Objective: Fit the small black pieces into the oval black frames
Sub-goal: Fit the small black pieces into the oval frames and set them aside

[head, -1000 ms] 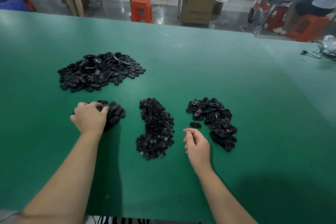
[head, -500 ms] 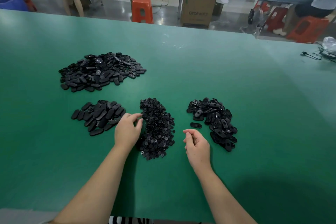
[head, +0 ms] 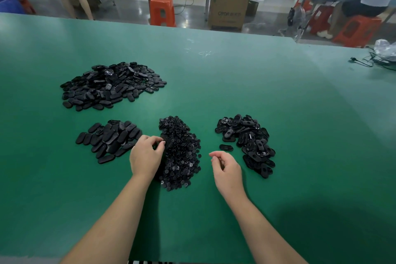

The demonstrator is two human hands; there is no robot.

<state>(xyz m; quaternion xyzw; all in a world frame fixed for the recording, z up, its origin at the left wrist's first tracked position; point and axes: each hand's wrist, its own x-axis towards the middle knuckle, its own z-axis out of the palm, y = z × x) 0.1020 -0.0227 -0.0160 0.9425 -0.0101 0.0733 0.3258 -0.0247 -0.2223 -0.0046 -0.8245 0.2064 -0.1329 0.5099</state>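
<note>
Black small pieces pile point(head: 180, 152) lies just right of the left hand point(head: 145, 156), whose curled grip touches its edge, hold unclear; right hand point(head: 227, 167), loosely curled and empty, sits between pile and oval frames point(head: 246, 141).

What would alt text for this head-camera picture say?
A person's left hand reaches into a heap of small black pieces on a green table, while the right hand hovers loosely curled. Three piles of oval black frames lie around them.
</note>
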